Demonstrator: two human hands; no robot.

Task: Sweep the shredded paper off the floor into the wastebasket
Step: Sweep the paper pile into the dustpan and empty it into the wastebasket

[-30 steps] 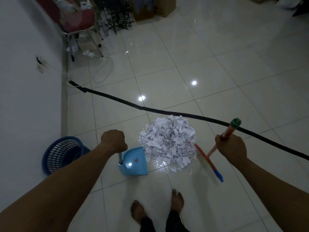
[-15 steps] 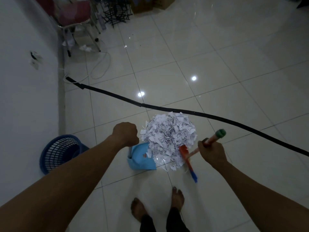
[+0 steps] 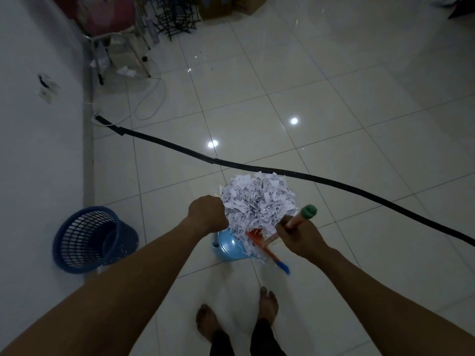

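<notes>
A heap of white shredded paper [image 3: 257, 199] lies on the tiled floor just ahead of my feet. My left hand [image 3: 207, 214] grips the upright handle of a light blue dustpan [image 3: 226, 249], whose pan sits against the heap's near left side with shreds spilling onto it. My right hand [image 3: 299, 237] grips the orange, green-capped handle of a small broom [image 3: 267, 249], whose orange and blue head lies against the heap's near right edge. A dark blue mesh wastebasket [image 3: 87, 237] stands to the left by the wall.
A black cable strip [image 3: 334, 182] runs across the floor just beyond the heap. A white wall [image 3: 38, 150] borders the left. A chair [image 3: 113, 24], a black wire rack [image 3: 177, 19], boxes and loose white cords sit at the far end. My bare feet [image 3: 267, 304] stand behind the dustpan.
My right hand swept the broom leftward into the heap, pushing shreds onto the dustpan. My left hand moved the dustpan right, closer under the heap.
</notes>
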